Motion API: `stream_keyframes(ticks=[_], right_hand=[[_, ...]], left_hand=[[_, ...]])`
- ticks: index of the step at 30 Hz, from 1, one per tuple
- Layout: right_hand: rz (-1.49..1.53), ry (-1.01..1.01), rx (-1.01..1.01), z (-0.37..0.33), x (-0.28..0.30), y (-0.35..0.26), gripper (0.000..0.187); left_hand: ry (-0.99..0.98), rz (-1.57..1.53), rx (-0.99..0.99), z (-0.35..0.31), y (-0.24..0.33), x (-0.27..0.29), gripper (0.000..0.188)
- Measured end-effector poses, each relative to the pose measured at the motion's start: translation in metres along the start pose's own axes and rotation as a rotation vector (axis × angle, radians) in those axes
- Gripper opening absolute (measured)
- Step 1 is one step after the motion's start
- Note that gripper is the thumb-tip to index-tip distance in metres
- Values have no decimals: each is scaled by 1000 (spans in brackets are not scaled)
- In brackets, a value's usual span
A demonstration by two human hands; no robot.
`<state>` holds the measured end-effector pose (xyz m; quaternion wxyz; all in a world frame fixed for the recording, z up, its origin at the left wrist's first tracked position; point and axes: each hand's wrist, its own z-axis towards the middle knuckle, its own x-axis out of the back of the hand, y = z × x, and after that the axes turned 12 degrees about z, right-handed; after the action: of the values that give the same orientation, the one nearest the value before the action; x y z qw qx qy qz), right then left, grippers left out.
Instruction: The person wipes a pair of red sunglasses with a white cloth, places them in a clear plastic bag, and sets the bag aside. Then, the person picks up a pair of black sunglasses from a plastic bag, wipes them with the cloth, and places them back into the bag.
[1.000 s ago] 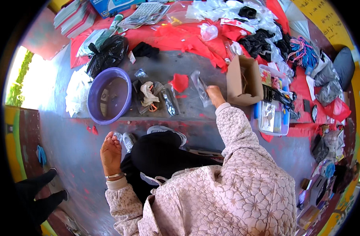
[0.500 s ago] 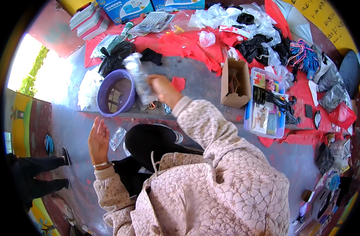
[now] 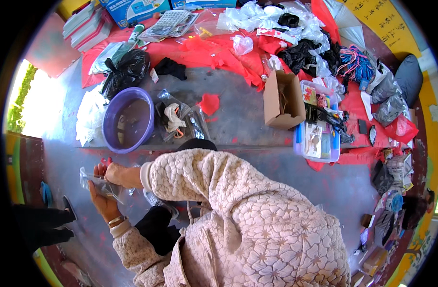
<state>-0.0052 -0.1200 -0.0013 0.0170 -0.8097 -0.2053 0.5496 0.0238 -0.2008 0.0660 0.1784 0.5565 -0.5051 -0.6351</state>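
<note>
"So, where is the clear plastic bag (image 3: pixel 114 190) at this inspection?"

"Low on the wearer's left, above the floor (image 3: pixel 89 239) and in front of the counter (image 3: pixel 238 115). Half a second earlier a clear bag was in motion over the counter, beside the purple basin (image 3: pixel 110 122)."

"State of the fingers?"

"The right hand (image 3: pixel 115 173) is clenched on the bag's upper part. The left hand (image 3: pixel 103 204) grasps it from below, thumb against the plastic. In the preceding frame the left was raised, loosely curled and well apart from the right; the two now meet at the bag. Exact finger contact is partly hidden."

"And the arms?"

"The right sleeve (image 3: pixel 180 174) now crosses the wearer's front, hiding most of the knee that showed before."

"Any change on the counter?"

"None noted. The basin holds its place to the left of the packets and the cream cloth piece (image 3: pixel 173 118). The red scrap (image 3: pixel 209 104) lies near these, and the open cardboard box (image 3: pixel 272 105) stands beside the clear tub (image 3: pixel 298 139), as in both earlier frames."
</note>
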Motion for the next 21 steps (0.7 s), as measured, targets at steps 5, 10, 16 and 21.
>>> stream_keyframes(ticks=[5,10,16,21], right_hand=[[-1009,-14,60,-67,-24,-69,56],[-972,-172,-4,-86,-37,-113,47],[-1353,-187,89,-66,-13,-113,35],[-1384,-152,187,-66,-12,-97,32]], left_hand=[[3,-20,2,20,-18,23,49],[-6,-68,-7,40,-15,25,48],[132,28,36,38,-28,9,51],[44,17,12,29,-27,2,59]])
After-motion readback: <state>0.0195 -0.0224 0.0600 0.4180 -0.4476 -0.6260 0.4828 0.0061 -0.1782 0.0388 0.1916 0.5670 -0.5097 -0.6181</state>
